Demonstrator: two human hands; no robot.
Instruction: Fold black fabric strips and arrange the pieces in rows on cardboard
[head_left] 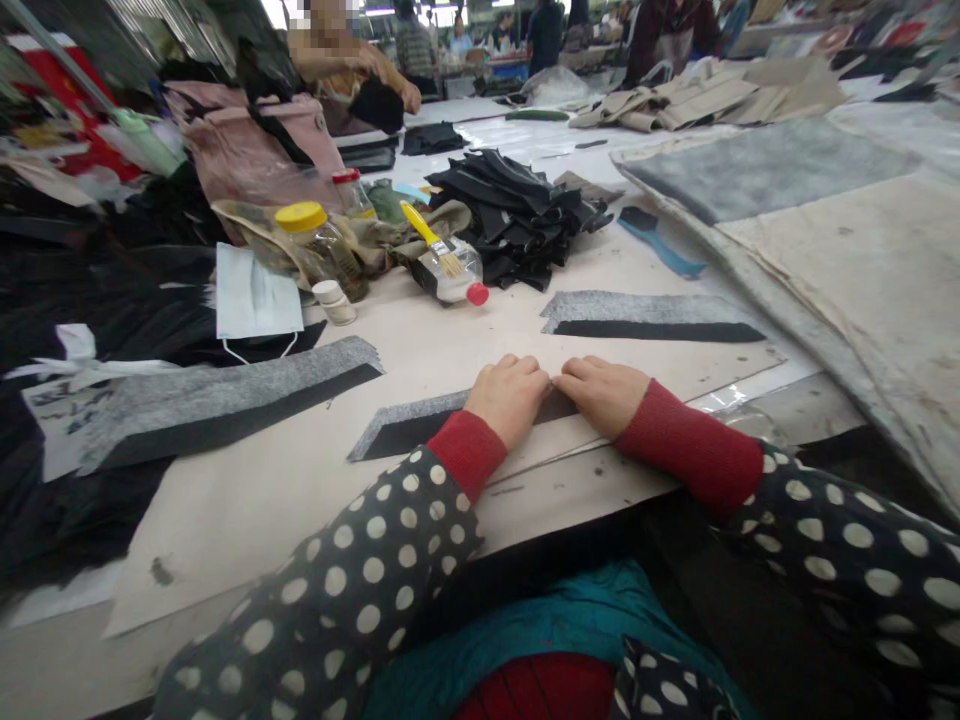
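A black fabric strip with a grey fuzzy border (409, 425) lies flat in front of me on the pale board (315, 490). My left hand (511, 398) bears on its right part, fingers curled together over the edge. Close beside it, almost touching, my right hand (606, 395) has its fingers bent and pressed together on the same strip. The hands hide much of that end. Beyond my right hand lies a similar grey and black strip (652, 318). More such strips (240, 405) lie to the left, overlapping a dark heap.
Behind are a yellow-handled brush (431, 235) on a red-capped bottle (459, 280), a yellow-lidded jar (322, 245), a small white bottle (334, 302), a face mask (257, 290) and a black fabric pile (517, 215). Layered sheets (825, 220) rise at right. A person (345, 70) works across the table.
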